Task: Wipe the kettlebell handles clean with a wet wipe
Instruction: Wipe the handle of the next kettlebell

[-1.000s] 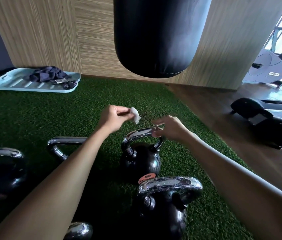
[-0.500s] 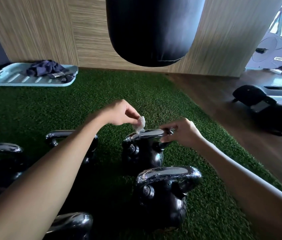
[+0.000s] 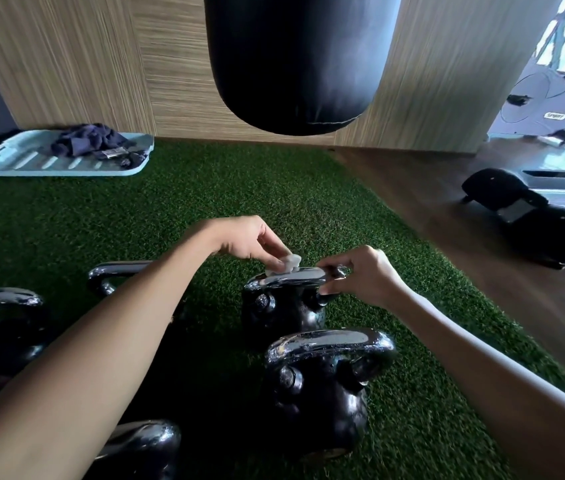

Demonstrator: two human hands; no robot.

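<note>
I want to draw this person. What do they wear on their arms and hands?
Nothing that shows. The left hand and right hand have no gloves; both forearms are bare, no sleeves, and no watch or ring is visible.

**Person's arms and hands.** Left hand [image 3: 246, 239] and right hand [image 3: 364, 275]: bare, with slender fingers. Left forearm [image 3: 107, 348] and right forearm [image 3: 499, 382]: bare along the whole visible length, from wrist to frame edge. A bright rim of light edges the right forearm's outer side. The left forearm's near end lies in shade.
</note>
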